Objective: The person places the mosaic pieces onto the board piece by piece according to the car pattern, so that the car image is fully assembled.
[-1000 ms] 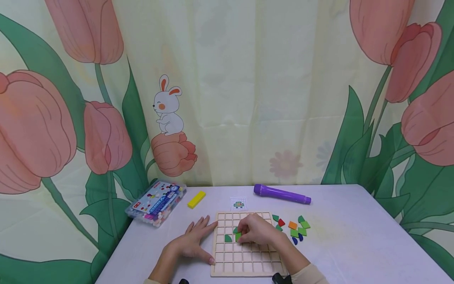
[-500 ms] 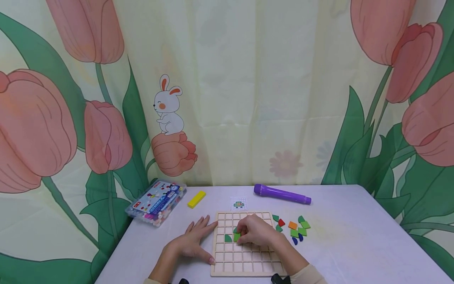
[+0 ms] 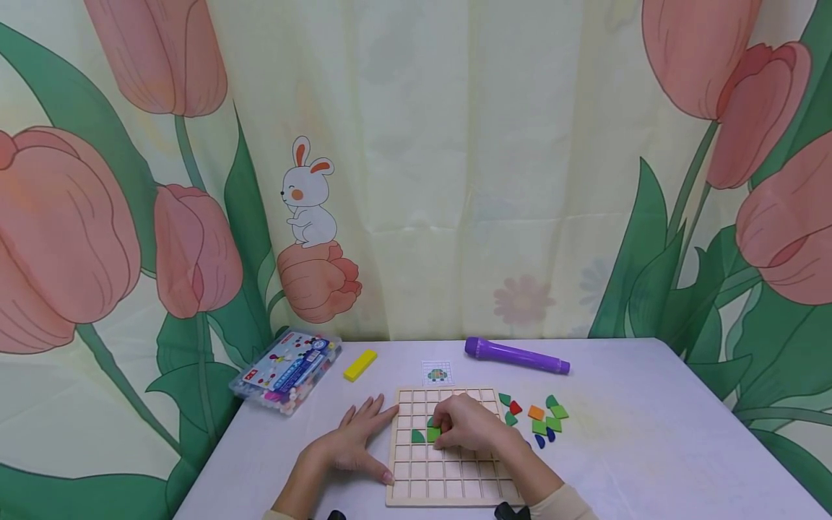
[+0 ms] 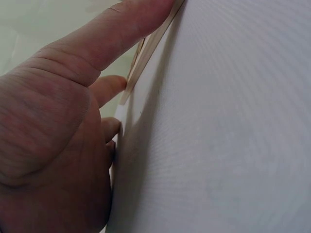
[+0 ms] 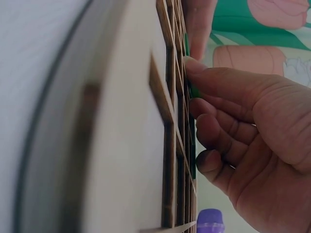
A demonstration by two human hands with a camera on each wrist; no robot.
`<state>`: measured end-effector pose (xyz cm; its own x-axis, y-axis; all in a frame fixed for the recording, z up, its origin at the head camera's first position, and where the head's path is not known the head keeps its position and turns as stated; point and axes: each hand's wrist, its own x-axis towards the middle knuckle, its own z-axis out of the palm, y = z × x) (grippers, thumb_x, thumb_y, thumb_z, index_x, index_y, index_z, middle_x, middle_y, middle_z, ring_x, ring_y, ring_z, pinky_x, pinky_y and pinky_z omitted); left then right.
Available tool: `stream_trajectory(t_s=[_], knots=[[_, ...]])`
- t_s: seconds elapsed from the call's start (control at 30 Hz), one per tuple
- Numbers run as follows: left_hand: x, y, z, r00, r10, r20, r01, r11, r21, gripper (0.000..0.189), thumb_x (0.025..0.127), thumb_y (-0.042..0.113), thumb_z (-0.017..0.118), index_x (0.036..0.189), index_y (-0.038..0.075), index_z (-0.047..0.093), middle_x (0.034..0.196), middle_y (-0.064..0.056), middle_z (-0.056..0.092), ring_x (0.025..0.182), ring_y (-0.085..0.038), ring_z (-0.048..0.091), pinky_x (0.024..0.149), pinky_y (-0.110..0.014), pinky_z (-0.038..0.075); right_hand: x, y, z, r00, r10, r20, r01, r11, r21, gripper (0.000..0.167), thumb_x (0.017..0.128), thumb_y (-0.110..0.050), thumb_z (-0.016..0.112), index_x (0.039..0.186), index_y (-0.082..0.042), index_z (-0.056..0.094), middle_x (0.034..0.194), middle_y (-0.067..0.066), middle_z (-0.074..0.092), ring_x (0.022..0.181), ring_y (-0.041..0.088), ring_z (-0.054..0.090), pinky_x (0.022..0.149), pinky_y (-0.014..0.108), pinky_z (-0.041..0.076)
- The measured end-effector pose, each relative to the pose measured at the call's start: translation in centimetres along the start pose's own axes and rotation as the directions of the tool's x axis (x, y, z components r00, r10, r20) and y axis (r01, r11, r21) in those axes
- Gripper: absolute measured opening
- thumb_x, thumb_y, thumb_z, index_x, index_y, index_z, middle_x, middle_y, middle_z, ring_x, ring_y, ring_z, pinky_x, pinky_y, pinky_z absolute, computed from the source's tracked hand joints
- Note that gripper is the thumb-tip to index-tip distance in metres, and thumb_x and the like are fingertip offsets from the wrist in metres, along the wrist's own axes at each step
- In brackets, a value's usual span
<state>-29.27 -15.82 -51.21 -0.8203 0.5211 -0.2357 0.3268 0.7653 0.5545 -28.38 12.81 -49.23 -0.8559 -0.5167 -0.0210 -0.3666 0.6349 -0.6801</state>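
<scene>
A wooden grid board point(image 3: 448, 502) lies on the white table. My right hand point(image 3: 471, 422) is over its middle, thumb and fingertips pinching a green square tile point(image 3: 432, 435) at a cell. Left of that tile sits a green quarter-round tile point(image 3: 417, 436); another green tile point(image 3: 430, 422) shows just above, partly hidden by the fingers. In the right wrist view, the right hand point(image 5: 272, 126) has its thumb and index finger at a sliver of green on the grid. My left hand point(image 3: 354, 440) spreads beside the board, its thumb and a fingertip touching the left edge.
Right of the board lie loose tiles: several green ones point(image 3: 539, 427), a red one point(image 3: 516, 407), an orange one point(image 3: 536, 412) and dark blue ones point(image 3: 540, 440). Behind are a pattern card point(image 3: 437, 373), a purple microphone-shaped object point(image 3: 516, 356), a yellow block point(image 3: 360, 365) and a plastic case point(image 3: 286, 371).
The green square tile has shifted slightly left into line with its cell, the right hand moving a little with it. My left hand has stayed put.
</scene>
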Motion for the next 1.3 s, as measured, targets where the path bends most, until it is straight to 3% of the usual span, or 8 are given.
stream_trajectory(t_s=[0.93,1.17,1.3], knots=[[0.2,-0.5,0.2,1.0,0.008,-0.006,-0.008,1.0,0.007,0.118,0.066,0.07,0.087,0.164,0.035,0.032,0.176,-0.011,0.012,0.163,-0.037,0.002,0.127,-0.069,-0.002,0.0,-0.9,0.0,1.0,-0.022,-0.01,0.021,0.998,-0.06,0.017,0.081,-0.017,0.089,0.09,-0.016,0.075,0.072,-0.01,0.062,0.066,0.005,0.053,0.063,0.022,0.046],[0.1,-0.4,0.2,1.0,0.003,-0.009,-0.003,1.0,0.008,0.117,0.065,0.07,0.087,0.164,0.036,0.033,0.176,-0.011,0.012,0.164,-0.037,0.002,0.127,-0.069,-0.002,0.3,-1.3,0.5,0.996,-0.084,-0.015,0.083,0.994,-0.072,0.011,0.084,-0.015,0.086,0.091,-0.015,0.078,0.071,-0.012,0.063,0.065,0.002,0.053,0.063,0.019,0.047],[0.1,-0.4,0.2,1.0,0.004,-0.011,-0.004,1.0,0.008,0.118,0.065,0.07,0.087,0.163,0.036,0.033,0.176,-0.011,0.012,0.164,-0.037,0.002,0.127,-0.069,-0.002,0.5,-1.5,0.7,0.997,-0.071,-0.012,0.07,0.994,-0.082,0.011,0.084,-0.013,0.085,0.092,-0.016,0.078,0.072,-0.012,0.062,0.066,0.002,0.052,0.064,0.019,0.047]])
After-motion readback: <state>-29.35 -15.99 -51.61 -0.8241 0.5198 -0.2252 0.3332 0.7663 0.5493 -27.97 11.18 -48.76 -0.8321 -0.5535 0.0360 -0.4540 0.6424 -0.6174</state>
